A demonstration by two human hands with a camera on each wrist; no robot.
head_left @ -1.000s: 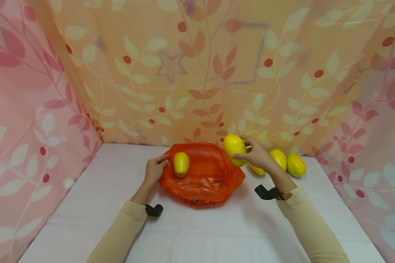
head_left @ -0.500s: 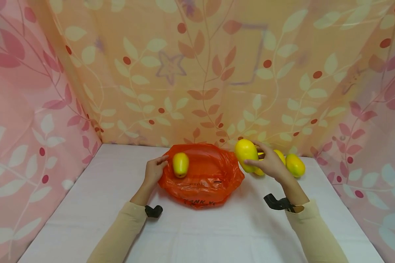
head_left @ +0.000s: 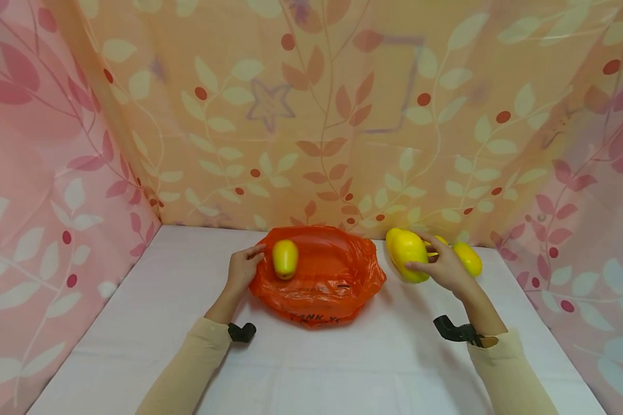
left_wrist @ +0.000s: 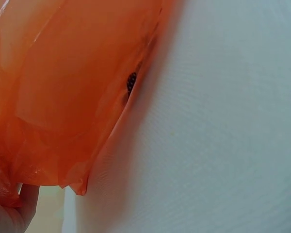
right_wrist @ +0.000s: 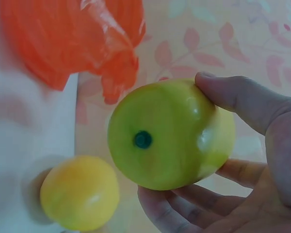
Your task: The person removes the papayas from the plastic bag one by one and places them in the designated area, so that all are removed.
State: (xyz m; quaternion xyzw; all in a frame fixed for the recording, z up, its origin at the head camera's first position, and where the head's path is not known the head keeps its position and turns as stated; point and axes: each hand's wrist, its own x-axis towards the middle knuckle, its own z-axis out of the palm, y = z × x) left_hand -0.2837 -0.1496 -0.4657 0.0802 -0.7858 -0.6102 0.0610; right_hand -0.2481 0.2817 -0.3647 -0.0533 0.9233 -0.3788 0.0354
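In the head view my right hand [head_left: 449, 268] grips a yellow-green mango [head_left: 409, 257], held just right of the bag. The right wrist view shows thumb and fingers around this mango [right_wrist: 165, 136], its dark stem end facing the camera. My left hand [head_left: 244, 270] pinches the left edge of an orange-red plastic bag [head_left: 322, 265] with black lettering, spread open on the table. Another mango [head_left: 285, 259] lies at the left within the bag's mouth. In the left wrist view, the bag [left_wrist: 63, 97] hides most of the hand.
A mango [head_left: 393, 236] shows partly behind the held one. Two more, one mango [head_left: 439, 238] mostly hidden by the right hand and another mango [head_left: 468, 259], rest at the table's back right. Floral curtains [head_left: 311, 115] enclose the white table [head_left: 342, 369] at back and sides.
My right hand has moved right and a little nearer with the mango, from above the bag's right edge to beside it. The left hand and the bag have stayed in place.
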